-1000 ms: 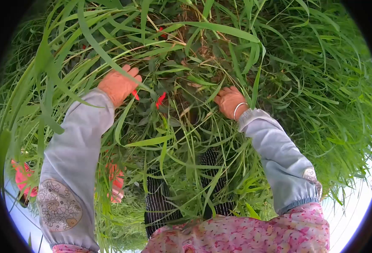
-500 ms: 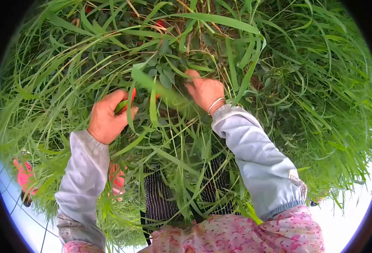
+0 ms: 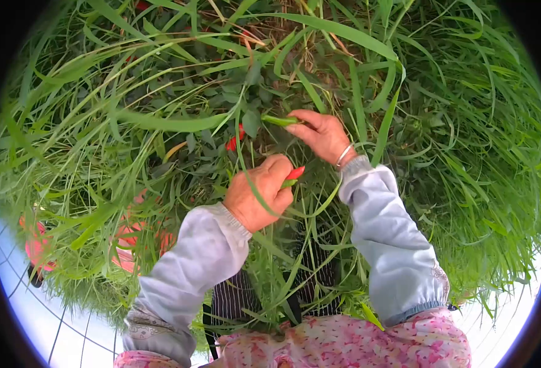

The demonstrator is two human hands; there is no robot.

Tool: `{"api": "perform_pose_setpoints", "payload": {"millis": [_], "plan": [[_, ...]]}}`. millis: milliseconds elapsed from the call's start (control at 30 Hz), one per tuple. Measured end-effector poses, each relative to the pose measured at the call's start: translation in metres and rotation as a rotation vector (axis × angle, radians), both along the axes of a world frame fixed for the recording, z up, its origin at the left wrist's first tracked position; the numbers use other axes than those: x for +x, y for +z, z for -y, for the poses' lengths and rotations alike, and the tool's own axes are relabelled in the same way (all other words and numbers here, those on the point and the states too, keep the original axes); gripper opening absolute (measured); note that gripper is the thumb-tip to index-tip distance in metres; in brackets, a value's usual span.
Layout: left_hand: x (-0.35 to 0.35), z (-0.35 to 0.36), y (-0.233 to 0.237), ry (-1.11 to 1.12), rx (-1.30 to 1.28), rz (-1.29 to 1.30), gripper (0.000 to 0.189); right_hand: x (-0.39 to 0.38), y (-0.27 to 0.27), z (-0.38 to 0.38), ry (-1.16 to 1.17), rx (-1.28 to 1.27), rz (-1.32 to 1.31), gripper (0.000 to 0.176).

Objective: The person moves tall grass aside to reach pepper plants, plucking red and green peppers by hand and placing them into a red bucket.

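My left hand (image 3: 260, 191) is closed around a red pepper (image 3: 295, 173) and a green pepper (image 3: 289, 183), whose ends stick out by the thumb. Above and right of it, my right hand (image 3: 324, 134) pinches a green pepper (image 3: 280, 121) between thumb and fingers, its tip pointing left. Between the hands and to their left, red peppers (image 3: 232, 144) show among dark leaves (image 3: 251, 122) of a low plant. A long grass blade crosses in front of my left hand.
Tall grass (image 3: 467, 147) surrounds the plants on both sides. More red shows at the top left. Pink and red shapes (image 3: 126, 242) lie in the grass at lower left, and a person in pink (image 3: 36, 248) is at the far left edge.
My left hand has moved right, toward my right hand, still holding its peppers. My right hand has shifted slightly right and down, and a green pepper now shows in its fingers.
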State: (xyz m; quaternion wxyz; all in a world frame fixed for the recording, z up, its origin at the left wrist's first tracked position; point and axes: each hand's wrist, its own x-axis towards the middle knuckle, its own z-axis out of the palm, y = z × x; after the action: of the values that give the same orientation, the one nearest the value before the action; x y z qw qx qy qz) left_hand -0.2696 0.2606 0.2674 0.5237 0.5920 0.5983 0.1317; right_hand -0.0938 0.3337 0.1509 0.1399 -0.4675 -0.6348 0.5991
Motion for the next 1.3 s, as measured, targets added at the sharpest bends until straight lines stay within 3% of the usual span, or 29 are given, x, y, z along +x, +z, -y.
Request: {"api": "perform_pose_setpoints", "payload": {"millis": [133, 167, 267, 300, 467, 567, 600, 667, 767, 867, 900, 933, 1000, 1100, 1200, 1233, 1300], "plan": [[0.015, 0.021, -0.01, 0.452, -0.03, 0.099, 0.017, 0.004, 0.027, 0.012, -0.083, -0.447, -0.029, 0.029], [0.023, 0.03, -0.021, 0.711, -0.094, 0.283, 0.011, 0.004, 0.03, 0.016, -0.115, -0.46, -0.103, 0.027], [0.021, 0.033, -0.028, 1.061, -0.429, 0.569, 0.013, 0.005, 0.057, 0.02, 0.037, -0.531, -0.133, 0.027], [0.022, 0.032, -0.032, 1.146, -0.442, 0.694, 0.014, 0.004, 0.054, 0.025, 0.076, -0.506, -0.106, 0.025], [0.013, 0.035, -0.034, 1.352, -0.581, 0.739, 0.012, -0.012, 0.071, 0.032, 0.304, -0.281, -0.042, 0.029], [-0.021, 0.047, -0.034, 1.337, -0.505, 0.83, 0.011, -0.034, 0.083, 0.019, 0.488, -0.379, 0.011, 0.037], [-0.037, 0.043, -0.025, 1.343, -0.523, 0.826, 0.009, -0.041, 0.077, 0.014, 0.35, -0.469, 0.002, 0.038], [-0.08, 0.047, -0.026, 1.345, -0.319, 0.883, 0.009, -0.06, 0.061, 0.001, 0.07, -0.633, -0.022, 0.039], [-0.122, 0.05, -0.047, 1.223, -0.201, 0.558, 0.012, -0.099, 0.038, -0.001, 0.305, -0.189, 0.083, 0.036], [-0.119, 0.07, -0.112, 0.945, -0.209, 0.292, 0.019, -0.116, -0.006, 0.019, 0.544, 0.064, 0.532, 0.031], [-0.116, 0.066, -0.115, 0.861, -0.239, 0.222, 0.021, -0.114, -0.011, 0.021, 0.573, 0.069, 0.564, 0.032], [-0.108, 0.059, -0.11, 0.704, -0.415, -0.143, 0.027, -0.11, -0.015, 0.024, 0.607, 0.072, 0.594, 0.034], [-0.099, 0.06, -0.143, 0.334, -0.528, -0.495, 0.034, -0.104, -0.022, 0.032, 0.642, 0.085, 0.641, 0.038], [-0.08, 0.113, -0.226, 0.536, -0.415, 0.147, 0.042, -0.105, -0.01, 0.036, 0.618, 0.056, 0.706, 0.05], [-0.058, 0.074, -0.141, 0.559, -0.379, -0.057, 0.043, -0.108, -0.022, 0.045, 0.417, 0.109, 0.585, 0.046], [-0.052, 0.093, -0.171, 0.978, -0.293, 0.192, 0.043, -0.112, -0.029, 0.045, 0.372, 0.159, 0.501, 0.038], [-0.054, 0.087, -0.159, 1.004, -0.316, 0.23, 0.041, -0.114, -0.033, 0.044, 0.286, 0.15, 0.525, 0.032]]}}
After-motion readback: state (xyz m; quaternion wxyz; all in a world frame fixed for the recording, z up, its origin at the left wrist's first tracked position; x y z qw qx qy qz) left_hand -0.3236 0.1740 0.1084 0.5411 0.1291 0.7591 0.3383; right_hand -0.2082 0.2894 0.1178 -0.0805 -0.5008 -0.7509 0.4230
